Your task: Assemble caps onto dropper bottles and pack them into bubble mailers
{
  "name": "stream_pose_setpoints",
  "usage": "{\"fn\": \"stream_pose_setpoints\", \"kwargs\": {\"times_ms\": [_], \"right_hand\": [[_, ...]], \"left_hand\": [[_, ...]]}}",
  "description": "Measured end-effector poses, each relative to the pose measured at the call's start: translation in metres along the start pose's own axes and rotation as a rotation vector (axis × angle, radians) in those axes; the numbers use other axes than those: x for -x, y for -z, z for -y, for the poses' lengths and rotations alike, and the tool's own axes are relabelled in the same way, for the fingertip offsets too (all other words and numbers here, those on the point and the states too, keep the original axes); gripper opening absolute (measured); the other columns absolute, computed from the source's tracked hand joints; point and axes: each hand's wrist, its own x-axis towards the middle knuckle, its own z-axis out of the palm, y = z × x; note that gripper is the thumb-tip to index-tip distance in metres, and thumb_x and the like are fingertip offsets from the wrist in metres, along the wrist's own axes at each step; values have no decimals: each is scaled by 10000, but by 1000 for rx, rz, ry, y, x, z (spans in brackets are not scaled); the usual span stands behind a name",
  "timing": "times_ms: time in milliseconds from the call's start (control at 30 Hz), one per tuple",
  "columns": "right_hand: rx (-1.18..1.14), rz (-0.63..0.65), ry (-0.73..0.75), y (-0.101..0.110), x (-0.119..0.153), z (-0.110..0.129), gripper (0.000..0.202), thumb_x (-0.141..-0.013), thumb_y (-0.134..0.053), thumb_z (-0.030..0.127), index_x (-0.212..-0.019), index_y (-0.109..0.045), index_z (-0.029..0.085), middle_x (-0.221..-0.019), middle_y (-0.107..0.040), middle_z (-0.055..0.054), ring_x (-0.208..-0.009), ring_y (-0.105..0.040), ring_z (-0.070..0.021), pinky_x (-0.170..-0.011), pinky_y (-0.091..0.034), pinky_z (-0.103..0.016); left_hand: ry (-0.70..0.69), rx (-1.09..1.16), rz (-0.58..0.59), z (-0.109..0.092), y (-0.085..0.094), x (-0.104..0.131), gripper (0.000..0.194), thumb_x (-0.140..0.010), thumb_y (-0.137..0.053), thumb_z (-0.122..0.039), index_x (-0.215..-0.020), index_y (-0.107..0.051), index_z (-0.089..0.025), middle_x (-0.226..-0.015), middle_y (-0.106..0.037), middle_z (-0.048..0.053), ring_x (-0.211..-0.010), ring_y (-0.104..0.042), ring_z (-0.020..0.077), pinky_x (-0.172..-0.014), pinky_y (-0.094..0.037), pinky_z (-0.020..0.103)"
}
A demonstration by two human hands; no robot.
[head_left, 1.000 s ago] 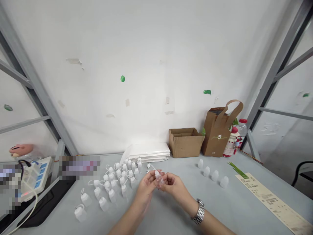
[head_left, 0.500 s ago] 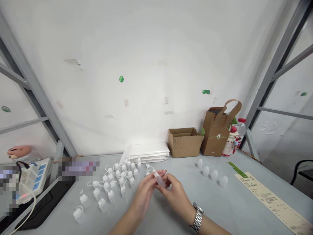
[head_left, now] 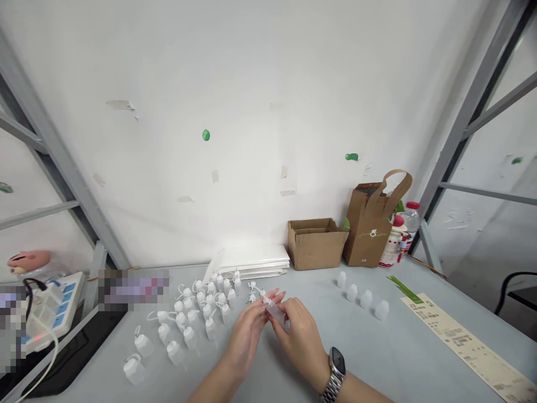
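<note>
A small translucent plastic bottle (head_left: 275, 312) is held tilted between my two hands near the middle of the table. My left hand (head_left: 250, 331) has its fingers at the bottle's white neck end. My right hand (head_left: 300, 331) pinches the body from the right, covering its lower end. Just behind the left fingertips lie small white caps with loops (head_left: 252, 288). To the left stand several similar bottles with white looped caps (head_left: 191, 318), in loose rows. On the right, several bottles without looped caps (head_left: 366, 299) form a slanting line.
Behind my hands lies a stack of white packets (head_left: 251, 262), beside an open cardboard box (head_left: 318, 246) and a brown paper bag (head_left: 367, 235). A printed paper strip (head_left: 457, 338) lies at the right. A black mat (head_left: 75, 352) and a power strip (head_left: 62, 308) occupy the left.
My right wrist has rolled, so the watch face now shows. The bottle remains between both hands, and the right fingers have shifted around its body. The whole view has moved slightly.
</note>
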Motion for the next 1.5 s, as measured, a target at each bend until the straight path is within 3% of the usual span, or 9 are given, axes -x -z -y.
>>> {"fn": "stream_pose_setpoints", "kwargs": {"times_ms": [433,900,1067,1233,1500], "right_hand": [[143,28,125,1,2,2,129,-807,-420,102,-822,-514,189,-715,-582,-49,-668,-535,-192,-597,-436,-305],[216,-62,190,4,0,9,155,-833,-386,112,-768,-504,188,-650,-567,-40,-598,-519,-176,-537,-406,-286],[242,-39,203,2,3,8,167,-812,-383,81,-821,-520,175,-688,-592,-54,-626,-528,-195,-560,-420,-310],[144,27,133,2,5,8,150,-808,-403,96,-856,-521,174,-741,-605,-67,-673,-540,-200,-599,-439,-313],[-99,178,-192,4,2,9,76,-774,-515,130,-718,-539,175,-690,-595,-39,-639,-548,-162,-578,-408,-251]], "left_hand": [[54,46,-35,3,0,-1,251,-754,-491,-239,-892,-683,-156,-1031,-673,87,-1119,-494,268,-963,-305,374],[124,135,-37,2,-2,-1,300,-791,-454,-249,-981,-660,-142,-1020,-680,87,-1139,-491,247,-1010,-263,365],[143,152,-30,2,0,-3,306,-784,-439,-237,-969,-662,-140,-1006,-680,89,-1135,-489,249,-995,-275,366],[163,135,-53,2,2,-3,288,-764,-457,-233,-940,-663,-136,-987,-678,93,-1127,-488,254,-957,-306,362],[196,123,-81,0,1,-1,296,-766,-439,-254,-929,-656,-137,-958,-677,92,-1080,-519,258,-906,-342,362]]}}
